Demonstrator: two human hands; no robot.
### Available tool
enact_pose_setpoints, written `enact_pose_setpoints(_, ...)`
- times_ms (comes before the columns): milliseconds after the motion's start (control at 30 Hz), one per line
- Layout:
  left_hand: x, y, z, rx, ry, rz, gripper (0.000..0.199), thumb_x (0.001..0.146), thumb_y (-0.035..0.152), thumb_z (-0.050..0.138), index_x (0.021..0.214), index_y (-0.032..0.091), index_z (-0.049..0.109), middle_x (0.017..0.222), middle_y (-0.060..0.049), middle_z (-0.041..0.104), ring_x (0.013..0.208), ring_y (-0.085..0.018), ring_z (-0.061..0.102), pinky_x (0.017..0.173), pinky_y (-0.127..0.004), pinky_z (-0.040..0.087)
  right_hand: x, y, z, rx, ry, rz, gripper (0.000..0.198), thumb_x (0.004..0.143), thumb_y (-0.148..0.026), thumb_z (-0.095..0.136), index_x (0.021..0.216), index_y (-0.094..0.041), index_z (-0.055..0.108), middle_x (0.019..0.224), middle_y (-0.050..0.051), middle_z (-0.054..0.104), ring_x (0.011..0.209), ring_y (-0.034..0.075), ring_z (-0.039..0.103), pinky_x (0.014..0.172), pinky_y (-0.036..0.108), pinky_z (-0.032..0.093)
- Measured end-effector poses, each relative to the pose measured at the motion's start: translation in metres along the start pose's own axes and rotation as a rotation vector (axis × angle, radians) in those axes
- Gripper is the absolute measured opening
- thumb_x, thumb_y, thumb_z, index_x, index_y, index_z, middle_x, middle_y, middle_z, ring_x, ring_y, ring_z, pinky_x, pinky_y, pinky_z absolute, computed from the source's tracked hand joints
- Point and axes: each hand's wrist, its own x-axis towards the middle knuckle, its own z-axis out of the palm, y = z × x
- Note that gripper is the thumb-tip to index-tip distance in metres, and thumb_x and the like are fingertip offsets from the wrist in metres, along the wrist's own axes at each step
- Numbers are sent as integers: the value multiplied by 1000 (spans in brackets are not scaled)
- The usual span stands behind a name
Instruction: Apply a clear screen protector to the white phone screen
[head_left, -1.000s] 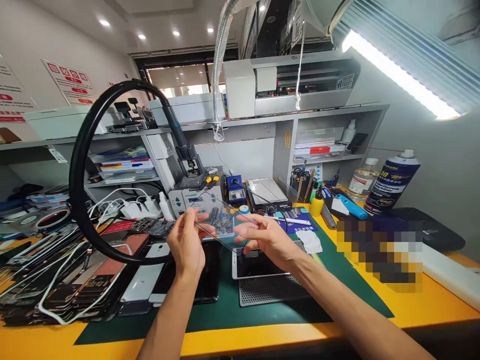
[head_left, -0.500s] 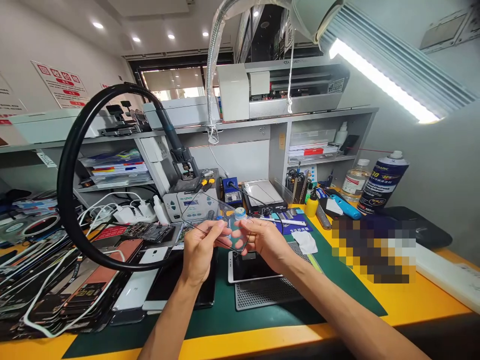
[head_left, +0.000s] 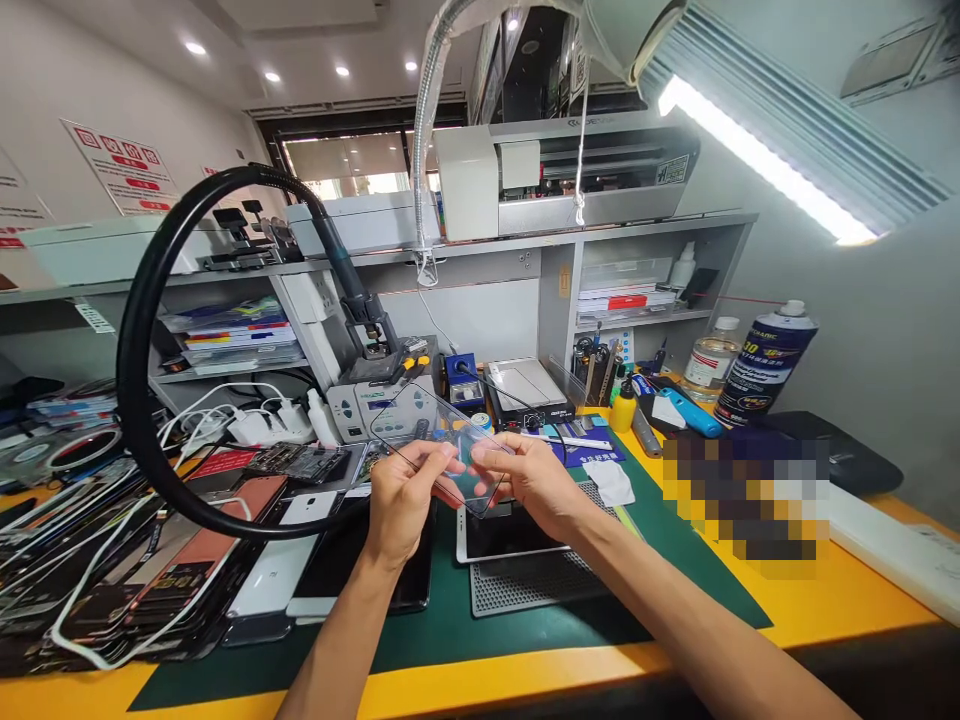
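Note:
Between my hands is a clear, thin rectangular sheet point(head_left: 426, 420) with dark edges, tilted and raised above the bench. My left hand point(head_left: 405, 492) pinches its near left edge between thumb and fingers. At its right side, my right hand point(head_left: 529, 478) has thumb and forefinger closed on the sheet, the other fingers curled below. Beneath the hands, a white-framed device with a dark screen point(head_left: 499, 538) lies on a grey perforated pad point(head_left: 525, 590). A larger dark-screened tablet point(head_left: 401, 560) is by my left wrist, partly covered by it.
A green mat point(head_left: 442, 640) covers the yellow bench. Stacked phone parts point(head_left: 150, 590) fill the left, under a looping black hose point(head_left: 135, 400). A hot-air station point(head_left: 386, 405) stands behind. A spray can point(head_left: 765, 365) and white cloth point(head_left: 609, 484) are to the right; a lamp point(head_left: 765, 150) hangs overhead.
The clear sheet has tilted slightly and shifted a little to the right. My right thumb and forefinger have drawn closer together on it; my left hand has barely moved.

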Motion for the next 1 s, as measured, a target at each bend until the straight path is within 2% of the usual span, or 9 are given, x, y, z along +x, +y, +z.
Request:
enact_pose_setpoints(233,1,-2,-1,14,26,11,28,75,39,78,80,12,72,68,-5,71,44,-15,61,43,-26,52,2,0,0,51,49,61,36,84,-47,71,91,-11,71,81,10,73,59,15,65,49,26,51)
enact_pose_setpoints(400,2,-1,0,8,107,30,29,74,40,77,79,12,71,67,-4,70,44,-14,61,44,-25,51,2,6,0,16,-63,151,41,84,-52,72,82,-11,70,77,10,72,59,15,66,49,24,50)
enact_pose_setpoints(667,3,-4,2,41,123,50,29,76,41,75,80,13,70,69,-4,70,47,-16,64,45,-26,52,5,14,3,20,-79,160,47,81,-56,73,79,-9,71,69,9,69,61,18,68,51,26,51)
enact_pose_setpoints(833,3,-4,3,21,126,46,30,77,41,75,80,12,69,68,-4,70,47,-16,64,45,-26,51,5,18,8,45,-127,31,38,74,-46,81,68,-10,70,65,4,64,60,12,60,60,26,51)
enact_pose_setpoints(1000,3,-7,1,39,178,43,31,75,43,76,80,12,70,67,-4,70,48,-15,63,47,-26,52,5,19,9,66,-152,34,28,67,-35,86,72,-11,73,66,2,64,61,11,57,63,26,50)
